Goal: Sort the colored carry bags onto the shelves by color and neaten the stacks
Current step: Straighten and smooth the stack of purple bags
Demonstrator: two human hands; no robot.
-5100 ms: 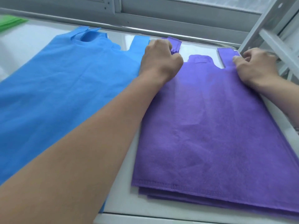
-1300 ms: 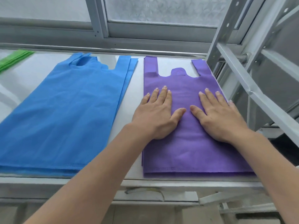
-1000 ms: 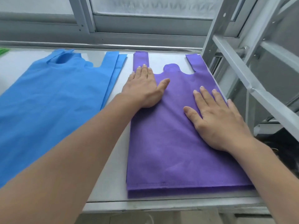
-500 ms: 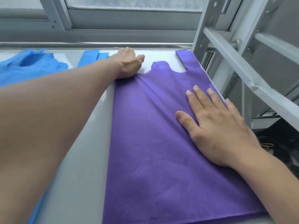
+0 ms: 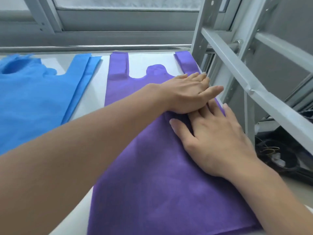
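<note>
A stack of purple carry bags [image 5: 152,184] lies flat on the white shelf [image 5: 100,85], handles toward the window. My left hand [image 5: 188,92] reaches across it and lies flat, fingers straight, at the bags' right edge just below the right handle. My right hand [image 5: 213,139] presses flat on the purple stack; its fingertips are tucked under my left hand. A stack of blue carry bags [image 5: 33,102] lies to the left, apart from the purple one.
A grey metal shelf upright [image 5: 201,31] and a slanted brace [image 5: 245,82] stand close to the right of the purple bags. A window frame [image 5: 118,22] runs along the back. Dark clutter [image 5: 279,155] lies on the floor at the right.
My left hand has slid from the purple stack's left handle across to its right edge, over my right hand's fingertips. My right hand has stayed flat on the stack.
</note>
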